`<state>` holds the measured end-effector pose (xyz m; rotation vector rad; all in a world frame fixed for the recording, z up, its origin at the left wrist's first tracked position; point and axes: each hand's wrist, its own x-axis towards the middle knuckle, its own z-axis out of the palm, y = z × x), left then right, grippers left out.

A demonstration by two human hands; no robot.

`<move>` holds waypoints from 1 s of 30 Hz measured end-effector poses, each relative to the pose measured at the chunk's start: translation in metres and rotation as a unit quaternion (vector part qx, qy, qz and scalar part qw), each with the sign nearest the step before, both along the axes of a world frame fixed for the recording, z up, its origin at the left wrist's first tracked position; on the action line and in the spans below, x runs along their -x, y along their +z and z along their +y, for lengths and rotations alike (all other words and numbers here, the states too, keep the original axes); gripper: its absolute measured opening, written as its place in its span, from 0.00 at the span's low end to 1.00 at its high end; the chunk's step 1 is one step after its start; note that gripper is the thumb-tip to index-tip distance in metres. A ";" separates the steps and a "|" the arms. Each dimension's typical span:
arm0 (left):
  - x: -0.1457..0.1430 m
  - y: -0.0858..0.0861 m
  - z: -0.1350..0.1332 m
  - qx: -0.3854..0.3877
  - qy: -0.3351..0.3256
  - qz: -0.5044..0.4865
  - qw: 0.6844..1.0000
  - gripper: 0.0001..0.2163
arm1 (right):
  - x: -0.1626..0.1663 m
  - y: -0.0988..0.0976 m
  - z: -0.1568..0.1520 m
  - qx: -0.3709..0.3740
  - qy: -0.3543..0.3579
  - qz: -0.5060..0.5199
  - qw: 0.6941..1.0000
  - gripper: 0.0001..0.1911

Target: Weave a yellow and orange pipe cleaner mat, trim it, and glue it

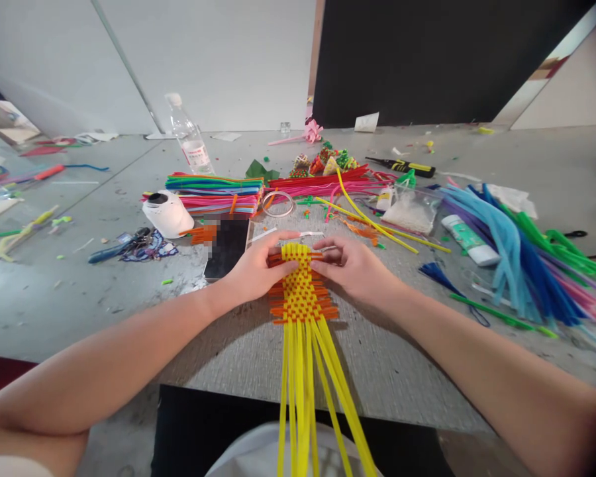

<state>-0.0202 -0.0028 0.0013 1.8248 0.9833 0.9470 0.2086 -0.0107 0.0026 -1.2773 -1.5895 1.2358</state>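
A woven piece of yellow and orange pipe cleaners (302,291) is held up at its far end between both hands. Its long yellow stems trail toward me past the table edge, and short orange ends stick out on both sides. My left hand (261,268) grips the upper left edge, thumb on top and fingers behind. On the upper right edge, my right hand (345,265) pinches the weave with its thumb across the front; its other fingers curl partly out of sight. A phone (228,248) lies just left of my left hand.
Bundles of coloured pipe cleaners (213,185) lie behind, with a plastic bottle (191,142) and a white spool (167,213) at left. Rightward are a glue tube (470,240), blue pipe cleaners (521,265) and a yellow-black tool (402,165). A silver ring (278,213) lies centrally.
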 end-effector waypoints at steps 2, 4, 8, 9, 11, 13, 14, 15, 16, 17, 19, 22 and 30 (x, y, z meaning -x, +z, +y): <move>0.000 0.000 -0.001 -0.026 0.005 0.004 1.000 0.17 | -0.001 -0.001 0.000 0.037 0.029 0.030 0.998 0.21; -0.001 0.001 -0.003 -0.039 0.011 0.007 0.999 0.17 | -0.001 -0.002 0.000 0.047 0.042 0.049 0.997 0.22; -0.004 0.000 -0.006 -0.006 0.005 -0.005 1.000 0.23 | 0.000 -0.002 0.001 0.034 0.022 0.052 0.998 0.21; -0.005 0.000 -0.007 0.000 0.004 -0.004 1.000 0.23 | 0.001 -0.002 0.001 0.037 0.015 0.054 0.998 0.21; -0.006 0.000 -0.008 0.004 0.007 0.000 1.000 0.23 | 0.002 -0.001 0.000 0.053 0.000 0.066 0.996 0.21; -0.006 -0.001 -0.008 0.013 0.010 -0.006 1.000 0.23 | 0.002 0.000 0.000 0.067 -0.003 0.075 0.995 0.20; -0.006 -0.001 -0.008 0.019 0.012 -0.012 1.000 0.23 | 0.002 0.001 -0.001 0.067 0.001 0.071 0.995 0.20; -0.006 -0.001 -0.007 0.024 0.014 -0.017 0.999 0.24 | 0.001 0.002 -0.001 0.063 0.008 0.060 0.996 0.21; -0.006 -0.001 -0.007 0.028 0.016 -0.019 0.999 0.24 | 0.001 0.002 -0.001 0.055 0.019 0.045 0.997 0.22; -0.006 0.000 -0.007 0.030 0.016 -0.019 0.999 0.24 | 0.001 0.002 -0.001 0.046 0.030 0.031 0.998 0.23; -0.005 0.002 -0.007 0.030 0.017 -0.014 0.999 0.24 | 0.000 0.002 -0.001 0.024 0.044 0.017 0.999 0.24; -0.004 0.006 -0.007 0.042 0.014 -0.009 0.999 0.22 | -0.002 0.000 0.000 0.003 0.042 0.004 0.999 0.20; -0.002 0.003 -0.007 0.053 0.012 -0.020 0.998 0.25 | -0.009 -0.001 0.001 0.026 0.086 -0.030 0.996 0.22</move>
